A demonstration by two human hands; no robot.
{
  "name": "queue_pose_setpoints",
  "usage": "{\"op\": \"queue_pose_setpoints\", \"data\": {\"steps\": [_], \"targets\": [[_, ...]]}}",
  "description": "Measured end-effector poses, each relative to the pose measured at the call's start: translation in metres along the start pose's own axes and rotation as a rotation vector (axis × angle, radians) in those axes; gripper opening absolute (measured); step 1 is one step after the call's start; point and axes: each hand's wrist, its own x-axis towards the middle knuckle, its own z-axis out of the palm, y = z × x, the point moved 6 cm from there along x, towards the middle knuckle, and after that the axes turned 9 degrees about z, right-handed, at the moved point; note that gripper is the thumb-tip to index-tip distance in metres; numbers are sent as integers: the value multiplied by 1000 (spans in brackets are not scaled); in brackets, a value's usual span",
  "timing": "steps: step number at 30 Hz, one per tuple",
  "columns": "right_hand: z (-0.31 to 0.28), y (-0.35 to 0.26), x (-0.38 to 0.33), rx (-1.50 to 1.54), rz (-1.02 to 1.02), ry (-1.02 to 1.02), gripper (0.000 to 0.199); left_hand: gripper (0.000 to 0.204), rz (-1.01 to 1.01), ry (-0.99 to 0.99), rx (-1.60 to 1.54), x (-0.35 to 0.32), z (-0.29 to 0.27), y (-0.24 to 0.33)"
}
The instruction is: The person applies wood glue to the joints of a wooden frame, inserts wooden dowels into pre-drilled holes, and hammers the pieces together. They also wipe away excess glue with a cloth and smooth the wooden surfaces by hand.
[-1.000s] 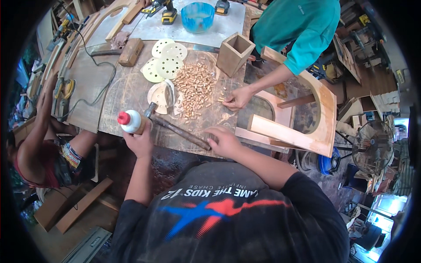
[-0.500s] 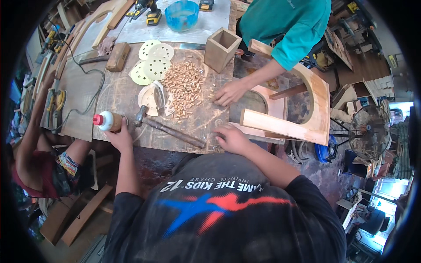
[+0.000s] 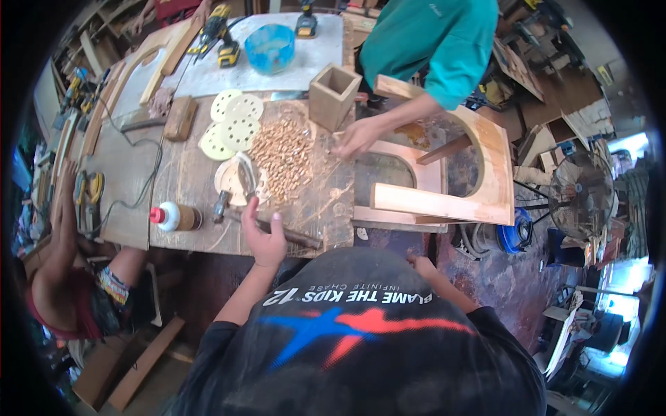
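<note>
My left hand (image 3: pixel 266 239) is over the table's near edge, thumb and forefinger apart, holding nothing. It covers part of the hammer (image 3: pixel 295 236), whose head points left; whether it touches the handle I cannot tell. Left of the hammer is a glue bottle (image 3: pixel 179 216) with a red cap and yellowish contents. My right hand (image 3: pixel 419 263) is below the table edge by my body, its fingers mostly hidden. Beyond the hammer lies a heap of small wooden dowels (image 3: pixel 281 152), beside perforated sanding discs (image 3: pixel 239 128).
A co-worker's hand (image 3: pixel 357 137) reaches over the table right of the dowels. A wooden frame with curved cutouts (image 3: pixel 444 202) stands at the right. Farther back are a square wooden box (image 3: pixel 333 97), a blue bowl (image 3: pixel 269 50) and a cordless drill (image 3: pixel 225 45). Another person sits at left.
My left hand has let go of the glue bottle and moved right to the hammer. The right hand has drawn back off the table edge. The co-worker's hand has shifted slightly.
</note>
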Motion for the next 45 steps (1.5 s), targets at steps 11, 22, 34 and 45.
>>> {"op": "queue_pose_setpoints", "data": {"steps": [11,22,34,45], "targets": [[-26,44,-18,172,103,224,41,50,-151,-242,-59,13,83,-4],[-2,93,-33,87,229,143,42,24,197,-492,341,111,155,12],[-2,100,-40,214,221,165,45,29,203,-837,1011,178,172,-38],[8,128,-46,201,256,170,44,31,226,-896,1001,187,176,-39]]}}
